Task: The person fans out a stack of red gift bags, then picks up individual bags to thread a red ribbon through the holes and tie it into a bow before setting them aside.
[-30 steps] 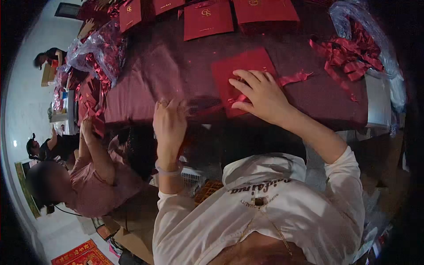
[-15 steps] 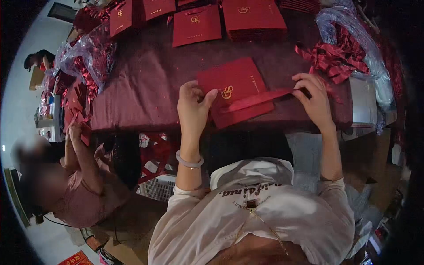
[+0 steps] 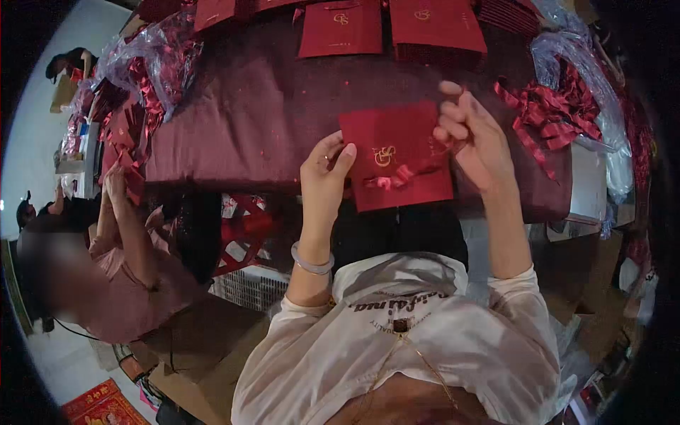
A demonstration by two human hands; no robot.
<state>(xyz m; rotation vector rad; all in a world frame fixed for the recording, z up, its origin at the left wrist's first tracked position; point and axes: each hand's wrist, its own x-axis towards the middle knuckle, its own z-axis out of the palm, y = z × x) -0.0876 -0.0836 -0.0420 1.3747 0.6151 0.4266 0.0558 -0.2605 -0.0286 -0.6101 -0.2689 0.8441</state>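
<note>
A flat red gift bag (image 3: pixel 407 131) with a gold monogram lies at the table's front edge, partly overhanging it. My left hand (image 3: pixel 327 170) grips its left edge, thumb on the front face. Across the side nearest me runs a red ribbon (image 3: pixel 397 177), slack and crumpled. My right hand (image 3: pixel 471 138) is raised by the bag's right edge, fingers loosely bent and apart. I make out nothing in it. Farther back lie another red bag (image 3: pixel 340 32) and a stack of red bags (image 3: pixel 438 32) with the same gold mark.
Loose red ribbons (image 3: pixel 556 110) and clear plastic wrap (image 3: pixel 616 134) lie at the right. More plastic-wrapped ribbon (image 3: pixel 159 67) sits at the left. Beside me a co-worker (image 3: pixel 134 283) handles red pieces. A white basket (image 3: pixel 251 287) stands under the dark red tablecloth (image 3: pixel 234 134).
The ribbon, stretched toward my right hand before, now lies slack across the bag. My right hand has moved left and away from me. The bag has turned straighter; the view has shifted slightly.
</note>
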